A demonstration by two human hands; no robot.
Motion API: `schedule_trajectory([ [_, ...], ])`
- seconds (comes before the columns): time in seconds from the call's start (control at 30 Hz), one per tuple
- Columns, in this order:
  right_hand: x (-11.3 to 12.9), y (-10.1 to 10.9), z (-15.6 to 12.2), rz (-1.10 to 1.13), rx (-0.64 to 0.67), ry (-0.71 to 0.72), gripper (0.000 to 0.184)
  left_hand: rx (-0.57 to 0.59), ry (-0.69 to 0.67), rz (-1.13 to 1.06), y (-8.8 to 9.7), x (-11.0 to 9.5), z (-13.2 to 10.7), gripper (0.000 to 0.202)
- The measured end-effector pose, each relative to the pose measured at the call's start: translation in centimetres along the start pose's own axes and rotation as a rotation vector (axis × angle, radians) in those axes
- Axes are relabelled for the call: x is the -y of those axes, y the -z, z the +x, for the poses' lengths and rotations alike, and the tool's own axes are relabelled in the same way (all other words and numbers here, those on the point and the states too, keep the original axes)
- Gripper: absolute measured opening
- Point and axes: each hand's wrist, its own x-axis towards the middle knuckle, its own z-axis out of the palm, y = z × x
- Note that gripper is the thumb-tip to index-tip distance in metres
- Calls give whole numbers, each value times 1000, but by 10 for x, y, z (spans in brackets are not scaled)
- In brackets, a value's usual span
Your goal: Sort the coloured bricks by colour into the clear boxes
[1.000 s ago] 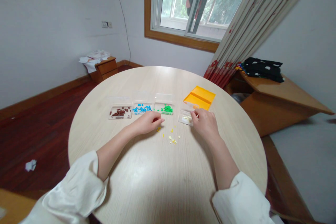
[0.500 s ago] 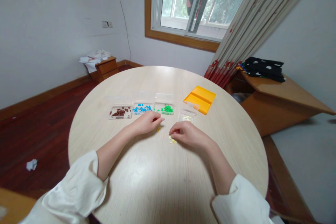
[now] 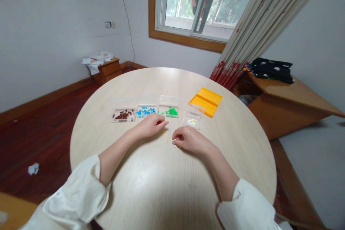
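My right hand (image 3: 190, 139) is low over a little pile of pale and yellow pieces (image 3: 178, 146) on the table. Its thumb and forefinger are pinched together, with a small pale piece (image 3: 174, 142) at the tips. My left hand (image 3: 152, 125) rests on its side with curled fingers and the thumb pointing right; whatever lies inside is hidden. Several tiny yellow pieces (image 3: 163, 133) lie just below its fingertips. Right of centre, an open clear box (image 3: 192, 126) contains pale yellow pieces (image 3: 192, 121).
Behind my left hand stand open clear boxes with brown pieces (image 3: 123, 115), blue pieces (image 3: 145, 110) and green pieces (image 3: 171, 111). An orange-yellow tray (image 3: 206, 101) lies at the back right. The round table (image 3: 151, 183) has its far edge below the window.
My right hand has shifted slightly down and left over the pale pieces, uncovering more of the clear box behind it. My left hand stays in place.
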Motion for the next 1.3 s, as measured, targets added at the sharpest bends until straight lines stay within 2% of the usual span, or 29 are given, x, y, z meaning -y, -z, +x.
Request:
schedule_trajectory([
  [0.23, -1, 2, -1, 76, -19, 12, 18, -8, -12, -30, 0, -1, 0, 34],
  [0.5, -5, 12, -3, 111, -166, -36, 17, -4, -6, -46, 1, -3, 0, 25],
  [0.67, -15, 16, -2, 89, -362, -40, 18, -15, -20, -62, 1, -2, -1, 19],
  [0.77, -28, 19, -1, -13, -505, -35, 18, 6, -10, -62, 2, -4, -2, 17],
  [0.87, -42, 21, -1, -120, -587, -65, 19, 23, 4, -61, 3, -6, -2, 16],
  [1.17, -55, 20, -1, -245, -619, -198, 22, 9, 0, -65, 3, -6, -3, 16],
  [1.3, -48, 18, 0, -158, -630, -118, 22, -1, 2, -102, 1, -6, -1, 19],
])
